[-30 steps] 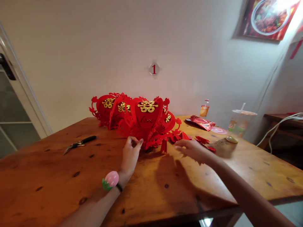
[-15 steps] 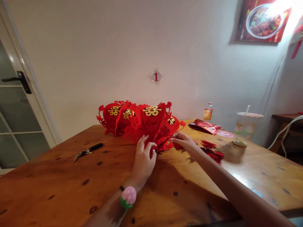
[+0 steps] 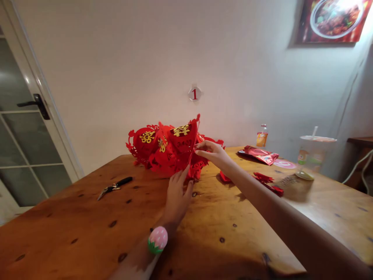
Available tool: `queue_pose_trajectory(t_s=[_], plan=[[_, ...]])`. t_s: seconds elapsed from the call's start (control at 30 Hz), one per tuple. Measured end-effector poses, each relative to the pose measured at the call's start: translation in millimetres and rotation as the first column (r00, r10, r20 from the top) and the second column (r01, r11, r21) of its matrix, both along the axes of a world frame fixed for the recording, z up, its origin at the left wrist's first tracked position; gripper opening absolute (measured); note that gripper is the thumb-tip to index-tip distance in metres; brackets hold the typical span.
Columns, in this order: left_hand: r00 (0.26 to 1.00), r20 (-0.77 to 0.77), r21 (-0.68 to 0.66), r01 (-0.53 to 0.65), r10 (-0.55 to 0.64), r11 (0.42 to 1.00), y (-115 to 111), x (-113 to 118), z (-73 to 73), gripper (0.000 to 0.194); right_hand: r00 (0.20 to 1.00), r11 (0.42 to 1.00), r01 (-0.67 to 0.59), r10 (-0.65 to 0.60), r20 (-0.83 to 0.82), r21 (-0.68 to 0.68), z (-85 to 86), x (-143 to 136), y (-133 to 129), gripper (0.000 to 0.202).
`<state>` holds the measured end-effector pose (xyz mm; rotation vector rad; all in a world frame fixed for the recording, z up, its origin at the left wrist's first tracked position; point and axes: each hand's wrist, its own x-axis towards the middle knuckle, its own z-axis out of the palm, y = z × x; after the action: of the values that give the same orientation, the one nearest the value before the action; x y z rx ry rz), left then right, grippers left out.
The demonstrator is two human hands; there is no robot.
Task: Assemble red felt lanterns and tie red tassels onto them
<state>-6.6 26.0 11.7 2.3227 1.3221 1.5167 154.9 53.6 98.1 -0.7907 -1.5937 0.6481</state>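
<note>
Red cut-out lanterns (image 3: 148,149) with gold characters stand in a cluster at the table's far middle. The nearest lantern (image 3: 185,143), lettered "love", is tilted. My right hand (image 3: 210,151) pinches the right edge of this lantern, thumb and fingers pressed together. Below, my left hand (image 3: 178,192) is at the lantern's lower front, fingers around its red edge. A strawberry ornament (image 3: 158,238) is on my left wrist. The fingertips of my left hand are partly lost against the red.
Pliers (image 3: 113,187) with a black handle lie at the left. To the right are folded red pieces (image 3: 266,179), a red packet (image 3: 260,154), an orange bottle (image 3: 262,137) and a clear cup (image 3: 313,155) with a straw, all on the wooden table (image 3: 233,249).
My right hand has moved left and up, and the near lantern has turned and tilted with its edge raised. My left hand stays low in front. The view has shifted slightly left.
</note>
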Motion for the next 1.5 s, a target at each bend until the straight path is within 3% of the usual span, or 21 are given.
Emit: queue_pose_trajectory(t_s=[0.17, 0.33, 0.43, 0.67, 0.97, 1.2, 1.37, 1.5], plan=[[0.997, 0.044, -0.085, 0.061, -0.058, 0.994, -10.5, 0.3, 3.7, 0.044, 0.982, 0.978, -0.162, 0.147, -0.12, -0.134, 1.6, -15.0, -16.4, 0.02], [1.0, -0.023, -0.194, 0.003, -0.008, 0.981, -20.1, -0.4, 8.6, 0.028, 0.969, 0.96, -0.201, 0.166, -0.185, -0.195, -23.6, -12.3, -32.1, 0.021], [0.999, -0.015, -0.17, 0.041, -0.044, 0.985, -25.8, -0.1, 12.1, 0.023, 0.977, 0.963, -0.186, 0.161, -0.137, -0.195, -38.7, -7.7, -37.3, 0.021], [0.917, 0.358, -0.084, 0.222, -0.179, 0.971, -26.4, 1.5, 11.6, 0.016, 0.99, 0.99, -0.106, 0.113, 0.083, -0.088, -54.2, -2.8, -48.3, 0.013], [0.813, 0.53, -0.21, 0.4, -0.24, 0.892, -21.7, 5.9, 9.1, 0.014, 0.987, 0.987, -0.136, 0.142, 0.075, -0.083, -70.7, -5.1, -45.1, 0.009], [0.714, 0.663, -0.262, 0.501, -0.223, 0.825, -13.2, 7.0, 10.3, 0.014, 0.96, 0.992, 0.013, -0.047, 0.276, 0.126, -70.9, -6.8, -49.2, 0.006], [0.696, 0.69, -0.261, 0.497, -0.2, 0.828, -9.3, 8.8, 8.4, 0.016, 0.964, 0.994, 0.071, -0.09, 0.25, 0.082, -61.5, -5.0, -57.0, 0.017], [0.7, 0.69, -0.27, 0.486, -0.185, 0.831, -8.6, 8.5, 5.8, 0.017, 0.983, 0.996, 0.081, -0.085, 0.163, 0.031, -60.0, -4.7, -53.8, 0.013]])
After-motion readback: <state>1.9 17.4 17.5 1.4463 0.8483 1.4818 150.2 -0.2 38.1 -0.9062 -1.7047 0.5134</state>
